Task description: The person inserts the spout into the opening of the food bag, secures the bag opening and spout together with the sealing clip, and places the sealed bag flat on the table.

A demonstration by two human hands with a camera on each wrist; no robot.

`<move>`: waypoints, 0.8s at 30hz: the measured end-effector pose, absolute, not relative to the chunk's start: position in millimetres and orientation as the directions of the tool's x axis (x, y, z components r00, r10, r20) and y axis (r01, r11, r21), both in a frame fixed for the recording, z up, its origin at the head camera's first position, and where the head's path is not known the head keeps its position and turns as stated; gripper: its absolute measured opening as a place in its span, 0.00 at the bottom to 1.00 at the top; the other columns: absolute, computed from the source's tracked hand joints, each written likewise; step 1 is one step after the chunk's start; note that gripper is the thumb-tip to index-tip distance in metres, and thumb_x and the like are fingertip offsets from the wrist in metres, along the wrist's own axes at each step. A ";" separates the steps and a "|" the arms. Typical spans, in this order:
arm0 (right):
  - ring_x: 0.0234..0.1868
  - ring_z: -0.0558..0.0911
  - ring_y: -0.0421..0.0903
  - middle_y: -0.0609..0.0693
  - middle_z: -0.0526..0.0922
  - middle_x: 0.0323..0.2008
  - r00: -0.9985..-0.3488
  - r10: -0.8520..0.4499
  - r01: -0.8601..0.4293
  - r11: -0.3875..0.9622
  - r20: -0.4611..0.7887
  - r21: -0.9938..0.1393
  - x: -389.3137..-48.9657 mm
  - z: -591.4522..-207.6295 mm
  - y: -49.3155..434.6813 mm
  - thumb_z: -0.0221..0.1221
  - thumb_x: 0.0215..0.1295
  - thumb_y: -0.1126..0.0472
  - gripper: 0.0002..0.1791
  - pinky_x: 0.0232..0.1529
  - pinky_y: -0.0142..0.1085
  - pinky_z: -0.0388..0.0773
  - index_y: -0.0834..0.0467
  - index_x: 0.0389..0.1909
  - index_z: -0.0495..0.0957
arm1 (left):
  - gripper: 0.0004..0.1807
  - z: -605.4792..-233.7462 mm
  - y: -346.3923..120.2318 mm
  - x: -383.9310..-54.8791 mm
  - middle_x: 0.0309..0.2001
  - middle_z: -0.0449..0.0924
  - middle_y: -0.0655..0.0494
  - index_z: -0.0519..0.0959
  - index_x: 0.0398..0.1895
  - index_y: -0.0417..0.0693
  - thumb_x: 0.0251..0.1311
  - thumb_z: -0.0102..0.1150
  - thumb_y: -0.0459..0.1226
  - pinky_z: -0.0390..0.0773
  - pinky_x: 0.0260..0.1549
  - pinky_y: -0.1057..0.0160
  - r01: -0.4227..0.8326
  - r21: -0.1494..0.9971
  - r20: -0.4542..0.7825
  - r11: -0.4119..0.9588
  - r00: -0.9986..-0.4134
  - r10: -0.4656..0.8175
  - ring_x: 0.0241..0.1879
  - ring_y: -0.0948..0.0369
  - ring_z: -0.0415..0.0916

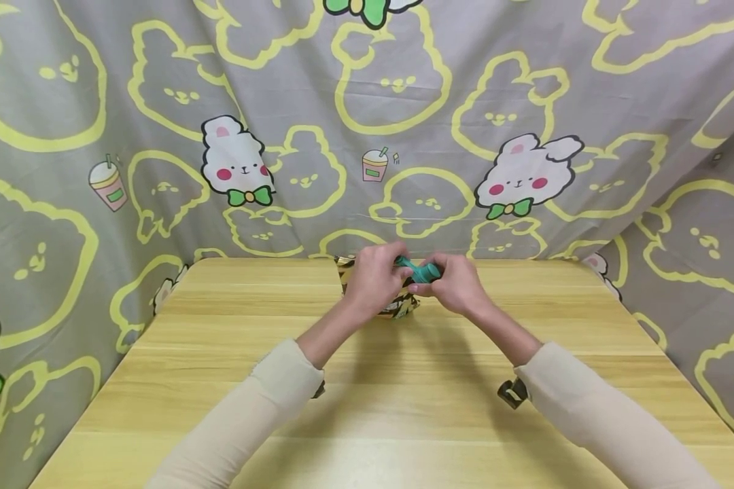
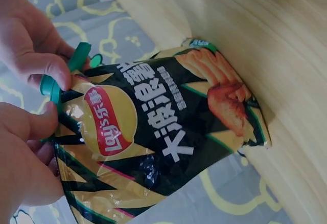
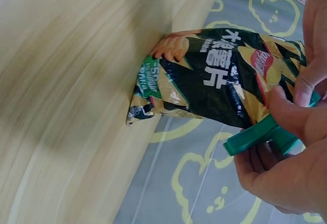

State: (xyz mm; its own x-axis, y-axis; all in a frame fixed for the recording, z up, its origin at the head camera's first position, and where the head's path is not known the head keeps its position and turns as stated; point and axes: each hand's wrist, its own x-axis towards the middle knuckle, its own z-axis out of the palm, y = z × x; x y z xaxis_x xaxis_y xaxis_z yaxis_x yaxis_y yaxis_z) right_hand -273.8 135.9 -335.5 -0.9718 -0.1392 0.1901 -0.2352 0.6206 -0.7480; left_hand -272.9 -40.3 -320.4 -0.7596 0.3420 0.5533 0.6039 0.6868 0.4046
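A black-and-gold bag of potato chips (image 2: 148, 127) stands on the wooden table, with its printed front showing in both wrist views. At its top edge is a green bag clip (image 3: 250, 136), its bars spread apart at an angle. My left hand (image 1: 376, 277) pinches the top of the bag beside one end of the clip. With thumb and fingers my right hand (image 1: 455, 280) grips the clip. In the head view both hands cover much of the bag. How far the clip reaches over the bag's edge is partly hidden by the fingers.
The light wooden table (image 1: 367, 407) ends at its far edge just behind the bag. A grey curtain (image 1: 318, 88) with yellow outlines and cartoon animals hangs behind and along the sides. Dark wrist-worn devices (image 1: 512, 392) show under the sleeves.
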 end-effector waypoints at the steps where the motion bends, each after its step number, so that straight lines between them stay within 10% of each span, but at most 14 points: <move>1: 0.30 0.75 0.47 0.54 0.83 0.29 -0.973 -0.132 -0.230 0.620 0.189 -0.750 -273.6 -336.0 135.2 0.77 0.53 0.59 0.15 0.29 0.35 0.73 0.61 0.38 0.84 | 0.05 -321.6 -40.1 -273.0 0.28 0.86 0.52 0.83 0.33 0.44 0.60 0.71 0.35 0.79 0.28 0.65 0.609 0.399 0.566 0.685 -0.752 0.338 0.25 0.60 0.79; 24: 0.30 0.76 0.48 0.55 0.84 0.32 -0.955 -0.185 -0.295 0.665 0.231 -0.686 -275.3 -331.9 137.8 0.75 0.56 0.57 0.17 0.31 0.36 0.72 0.62 0.42 0.84 | 0.06 -313.7 -47.6 -273.8 0.30 0.87 0.53 0.86 0.39 0.44 0.64 0.68 0.37 0.77 0.24 0.69 0.606 0.404 0.538 0.685 -0.763 0.359 0.21 0.65 0.77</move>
